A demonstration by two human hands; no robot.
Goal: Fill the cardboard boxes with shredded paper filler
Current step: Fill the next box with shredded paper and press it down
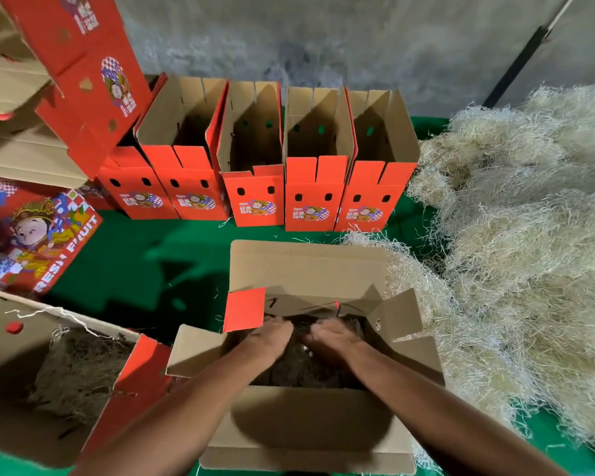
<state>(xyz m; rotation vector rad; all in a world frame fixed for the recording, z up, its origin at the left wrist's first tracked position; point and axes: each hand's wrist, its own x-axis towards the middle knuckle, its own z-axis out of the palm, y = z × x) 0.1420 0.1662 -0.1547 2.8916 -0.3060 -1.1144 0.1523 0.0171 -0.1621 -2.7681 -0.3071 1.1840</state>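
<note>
Left hand (272, 333) and right hand (334, 334) down inside open box (310, 424), on dark filler (303, 369). Fingers blurred, shadowed; grip unclear, cannot tell. Pale filler heap (522, 242) beside box, cut off at right edge.

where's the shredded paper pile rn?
Head view: the shredded paper pile fills the right side on the green mat, beside the open box both hands are in and the rightmost upright red box.
</note>
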